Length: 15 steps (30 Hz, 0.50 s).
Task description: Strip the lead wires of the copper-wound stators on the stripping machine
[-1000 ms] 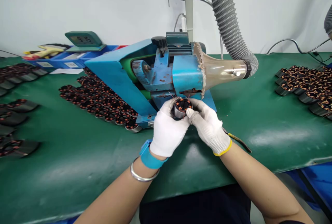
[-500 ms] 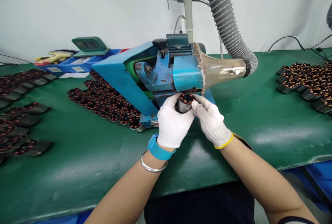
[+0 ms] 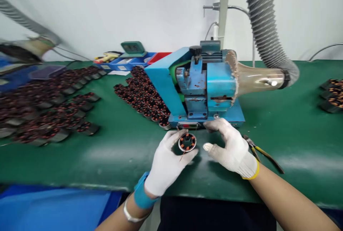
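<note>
My left hand (image 3: 167, 157), in a white glove, holds a round motor stator (image 3: 187, 142) with orange-copper windings and a metal rim. Its ringed face is turned up toward me, and thin copper wires stick out from it. To the right of the stator, my right hand (image 3: 232, 145), also gloved, is apart from it with thumb and fingers spread and nothing between them. Both hands are just in front of a blue machine (image 3: 219, 81) that has a slot in its housing. Yellow-handled cutters (image 3: 268, 156) lie beside my right wrist.
Rows of stators (image 3: 146, 95) stand left of the machine, with a larger group (image 3: 59, 113) farther left. More stators (image 3: 332, 97) stand at the right edge. A grey hose (image 3: 268, 27) joins the machine's clear funnel. Blue bins (image 3: 128, 63) and a small clock (image 3: 133, 47) are behind.
Both hands have come back from the machine's slot toward the front edge. My right hand has let go of the stator and opened. The view has swung left, and the cutters now show.
</note>
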### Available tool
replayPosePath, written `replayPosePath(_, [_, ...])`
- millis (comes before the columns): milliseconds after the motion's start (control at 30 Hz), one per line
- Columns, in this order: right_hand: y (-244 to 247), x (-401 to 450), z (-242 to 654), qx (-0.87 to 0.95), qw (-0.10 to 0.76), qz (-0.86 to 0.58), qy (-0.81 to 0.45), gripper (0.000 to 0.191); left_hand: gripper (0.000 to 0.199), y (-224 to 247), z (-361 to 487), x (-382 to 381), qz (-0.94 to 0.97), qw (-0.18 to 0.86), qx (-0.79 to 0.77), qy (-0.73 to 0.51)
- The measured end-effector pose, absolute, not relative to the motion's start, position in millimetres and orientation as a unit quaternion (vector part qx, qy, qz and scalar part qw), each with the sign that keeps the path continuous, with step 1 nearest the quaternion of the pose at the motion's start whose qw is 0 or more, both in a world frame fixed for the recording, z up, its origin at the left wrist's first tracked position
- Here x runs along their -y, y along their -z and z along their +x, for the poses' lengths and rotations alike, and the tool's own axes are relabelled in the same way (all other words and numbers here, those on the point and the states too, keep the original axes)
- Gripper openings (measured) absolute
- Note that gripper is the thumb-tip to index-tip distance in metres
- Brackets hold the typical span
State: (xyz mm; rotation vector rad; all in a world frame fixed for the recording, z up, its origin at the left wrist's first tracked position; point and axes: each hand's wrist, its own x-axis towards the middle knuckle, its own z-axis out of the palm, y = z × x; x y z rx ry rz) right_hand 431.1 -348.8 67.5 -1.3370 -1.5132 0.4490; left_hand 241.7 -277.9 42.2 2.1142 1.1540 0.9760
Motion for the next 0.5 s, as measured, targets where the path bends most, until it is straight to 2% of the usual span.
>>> replayPosePath(133, [-73, 354, 424, 0.662, 0.472, -0.557, -0.172, 0.036, 0.051, -25, 164, 261, 0.726, 0.220, -0.604, -0.244])
replayPosePath(233, [-74, 355, 420, 0.674, 0.470, -0.549, -0.151, 0.031, 0.081, -26, 127, 240, 0.648, 0.053, -0.717, -0.249])
replayPosePath(267, [-74, 355, 419, 0.678, 0.469, -0.548, -0.145, 0.031, 0.085, -29, 124, 234, 0.639, 0.004, -0.719, -0.273])
replayPosePath(300, [-73, 354, 419, 0.680, 0.467, -0.548, -0.141, 0.030, 0.082, -31, 126, 229, 0.647, -0.023, -0.701, -0.298])
replayPosePath(367, [-69, 353, 418, 0.681, 0.458, -0.555, -0.139, 0.030, 0.066, -34, 142, 222, 0.703, -0.012, -0.630, -0.329])
replayPosePath(500, [-59, 352, 420, 0.675, 0.420, -0.591, -0.142, 0.030, 0.044, -29, 193, 209, 0.806, 0.013, -0.533, -0.257])
